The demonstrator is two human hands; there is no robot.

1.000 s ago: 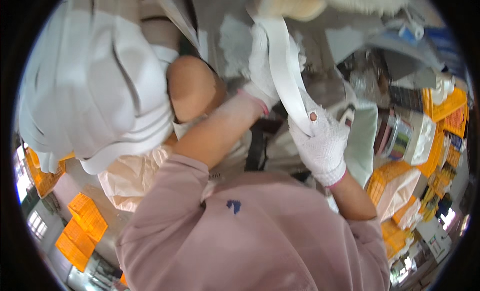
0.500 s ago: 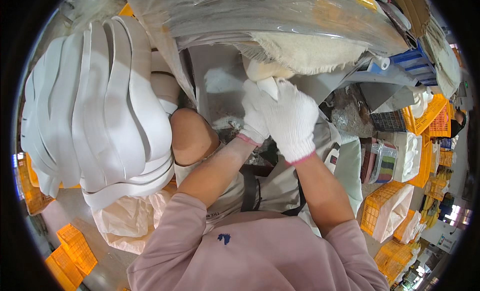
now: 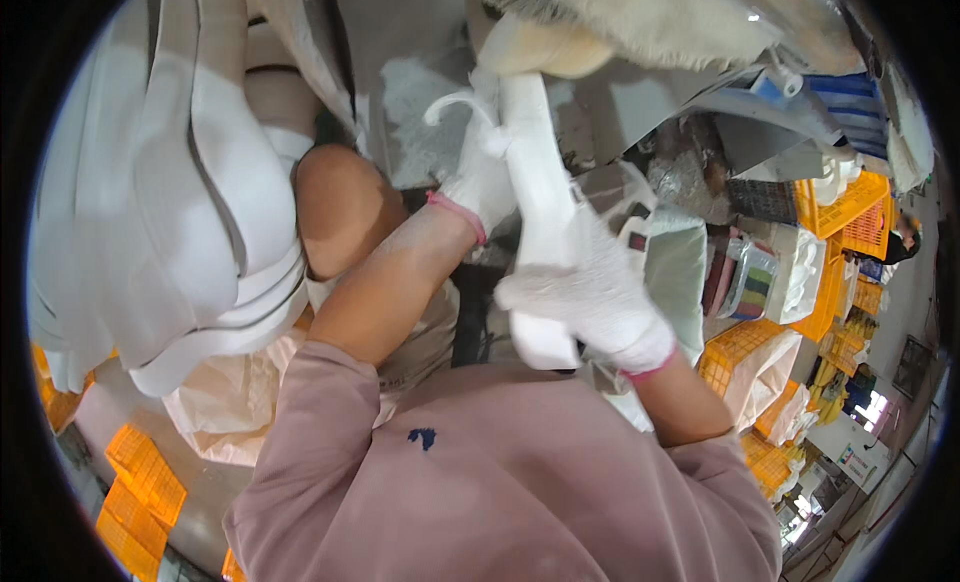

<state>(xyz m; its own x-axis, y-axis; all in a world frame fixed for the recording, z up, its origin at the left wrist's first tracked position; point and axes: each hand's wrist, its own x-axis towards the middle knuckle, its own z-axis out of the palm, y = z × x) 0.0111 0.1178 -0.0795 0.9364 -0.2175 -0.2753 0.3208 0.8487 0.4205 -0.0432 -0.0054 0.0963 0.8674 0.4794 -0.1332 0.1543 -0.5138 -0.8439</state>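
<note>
Curved white sheets [image 3: 165, 202] are stacked far left. Beside a thin curled white sliver [image 3: 456, 98], the white-gloved left hand [image 3: 484, 177] touches the edge of a long, flat white strip [image 3: 541, 197]; whether it grips, I cannot tell. The strip extends below a rounded cream block [image 3: 545, 48], its lower part grasped by the white-gloved right hand [image 3: 592, 290]. Orange plastic crates [image 3: 730, 362] stand farther right.
</note>
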